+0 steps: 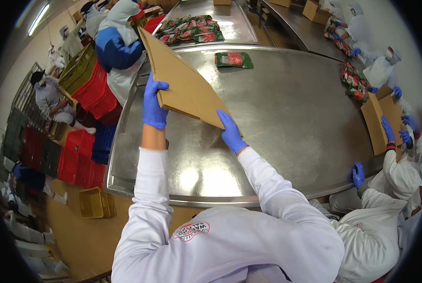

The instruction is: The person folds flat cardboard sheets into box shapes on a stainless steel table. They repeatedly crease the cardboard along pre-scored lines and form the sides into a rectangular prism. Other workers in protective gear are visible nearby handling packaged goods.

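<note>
A flattened brown cardboard box point(182, 82) is held tilted above the steel table point(286, 127). My left hand point(155, 101), in a blue glove, grips its near left corner with the thumb over the edge. Blue-gloved too, my right hand point(231, 133) grasps the near right end of the cardboard; most of those fingers are hidden beneath it. Beyond the cardboard a single red and green pouch point(233, 60) lies on the table.
A pile of similar pouches point(192, 29) sits on the far table. At right, co-workers handle an open carton point(377, 120) beside more pouches point(355, 82). Red crates point(79, 158) and a yellow crate point(94, 203) stand left, near a person in a blue vest point(112, 49).
</note>
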Demonstrator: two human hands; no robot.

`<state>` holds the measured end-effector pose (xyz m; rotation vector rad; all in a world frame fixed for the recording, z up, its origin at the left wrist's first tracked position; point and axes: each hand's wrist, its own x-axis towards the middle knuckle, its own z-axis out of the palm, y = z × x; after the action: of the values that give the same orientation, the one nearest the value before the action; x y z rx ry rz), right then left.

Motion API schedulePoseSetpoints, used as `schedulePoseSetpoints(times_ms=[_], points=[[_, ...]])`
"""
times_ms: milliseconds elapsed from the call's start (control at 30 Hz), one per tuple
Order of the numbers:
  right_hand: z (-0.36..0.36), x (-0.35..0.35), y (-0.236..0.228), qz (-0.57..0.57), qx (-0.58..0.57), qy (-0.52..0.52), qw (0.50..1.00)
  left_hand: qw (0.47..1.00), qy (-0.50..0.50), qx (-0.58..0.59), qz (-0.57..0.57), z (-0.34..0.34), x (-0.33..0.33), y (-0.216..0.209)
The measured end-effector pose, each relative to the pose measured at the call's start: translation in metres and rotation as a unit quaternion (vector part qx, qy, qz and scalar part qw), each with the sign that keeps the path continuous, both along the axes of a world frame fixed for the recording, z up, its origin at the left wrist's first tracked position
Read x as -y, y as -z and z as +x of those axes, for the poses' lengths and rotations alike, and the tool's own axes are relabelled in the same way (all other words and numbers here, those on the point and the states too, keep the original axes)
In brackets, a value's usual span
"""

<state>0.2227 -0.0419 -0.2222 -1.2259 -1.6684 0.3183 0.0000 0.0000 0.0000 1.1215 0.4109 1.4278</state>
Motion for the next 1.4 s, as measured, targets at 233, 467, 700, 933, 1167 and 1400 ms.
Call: schedulePoseSetpoints(times_ms=[233, 467, 700, 933, 1167, 1400], points=[[0.037, 0.003, 0.042, -0.013, -0.039, 0.155, 0.987, 0.99, 0.12, -0.053, -0.042, 0.053, -0.062, 0.043], [0.194, 0.058, 0.049, 0.022, -0.045, 0.326, 0.944, 0.943, 0.327, -0.013, -0.056, 0.249, -0.09, 0.07], [0.285, 0.182, 0.058, 0.009, 0.046, 0.508, 0.86, 0.896, 0.399, 0.012, -0.193, 0.361, -0.01, 0.125], [0.292, 0.228, 0.043, 0.029, 0.006, 0.529, 0.848, 0.918, 0.364, 0.057, -0.147, 0.355, 0.101, 0.066], [0.201, 0.199, 0.024, 0.044, 0.018, 0.39, 0.92, 0.972, 0.23, 0.026, -0.048, 0.25, 0.151, -0.022], [0.084, 0.143, -0.016, 0.005, -0.067, 0.148, 0.987, 0.994, 0.102, -0.017, 0.027, 0.141, 0.187, -0.071]])
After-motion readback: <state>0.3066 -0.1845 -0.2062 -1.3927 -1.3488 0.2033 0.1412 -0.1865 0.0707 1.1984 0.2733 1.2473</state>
